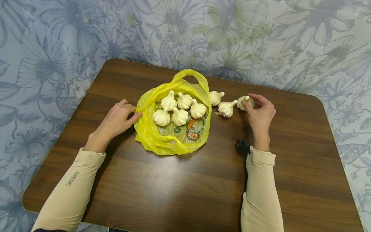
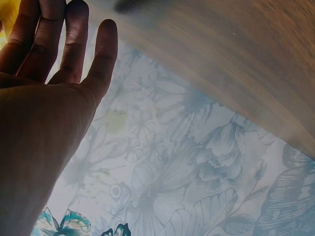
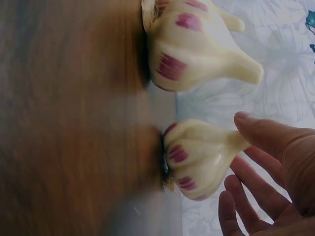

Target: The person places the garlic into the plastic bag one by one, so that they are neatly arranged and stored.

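In the head view a yellow plastic bag lies with its mouth spread wide and several white garlic bulbs inside. My left hand pinches the left rim, thumb over the plastic and fingers outside; in the left wrist view its other fingers stretch out. At the right, my right hand has its thumb and fingers spread around a garlic bulb on the table. The right wrist view has the thumb beside that bulb's stem, fingers apart behind it. Another garlic bulb lies just left of it.
One more garlic bulb sits against the bag's right side. Everything stands on a dark wooden table whose back edge meets a flower-patterned wall. A yellow handle loop stands up at the back of the bag.
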Action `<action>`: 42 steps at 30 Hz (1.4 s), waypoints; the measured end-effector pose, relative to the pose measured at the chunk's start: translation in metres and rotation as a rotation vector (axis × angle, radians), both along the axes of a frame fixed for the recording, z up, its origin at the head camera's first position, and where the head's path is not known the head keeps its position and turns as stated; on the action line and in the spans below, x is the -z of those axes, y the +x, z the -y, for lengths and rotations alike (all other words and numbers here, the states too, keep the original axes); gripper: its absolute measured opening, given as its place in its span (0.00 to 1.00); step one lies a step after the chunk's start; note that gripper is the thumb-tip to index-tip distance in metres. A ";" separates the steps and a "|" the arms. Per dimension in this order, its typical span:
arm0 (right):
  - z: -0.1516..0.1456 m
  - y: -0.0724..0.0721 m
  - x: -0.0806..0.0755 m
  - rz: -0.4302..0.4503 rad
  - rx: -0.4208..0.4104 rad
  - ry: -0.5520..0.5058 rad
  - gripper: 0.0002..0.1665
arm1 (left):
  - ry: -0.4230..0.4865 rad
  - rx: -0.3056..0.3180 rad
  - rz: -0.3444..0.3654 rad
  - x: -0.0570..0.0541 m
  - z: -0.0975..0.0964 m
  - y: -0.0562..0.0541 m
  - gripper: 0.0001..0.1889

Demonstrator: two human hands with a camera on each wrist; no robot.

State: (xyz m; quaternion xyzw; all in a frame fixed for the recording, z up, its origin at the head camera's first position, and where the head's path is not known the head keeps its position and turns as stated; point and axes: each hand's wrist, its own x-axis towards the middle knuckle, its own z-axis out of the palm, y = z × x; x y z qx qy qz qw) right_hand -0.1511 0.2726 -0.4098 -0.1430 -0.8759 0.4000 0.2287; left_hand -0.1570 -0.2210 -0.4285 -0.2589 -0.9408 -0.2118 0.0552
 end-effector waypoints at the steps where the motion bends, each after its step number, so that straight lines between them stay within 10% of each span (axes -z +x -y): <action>1: 0.001 0.000 0.001 -0.007 0.001 0.000 0.18 | 0.000 0.000 -0.002 0.000 0.000 0.000 0.11; 25: 0.001 -0.003 0.005 -0.079 0.083 0.043 0.12 | -0.009 -0.010 0.015 0.000 0.000 0.000 0.12; 42: 0.009 0.006 -0.026 -0.148 0.076 -0.009 0.13 | -0.016 -0.020 0.026 0.000 0.000 0.000 0.12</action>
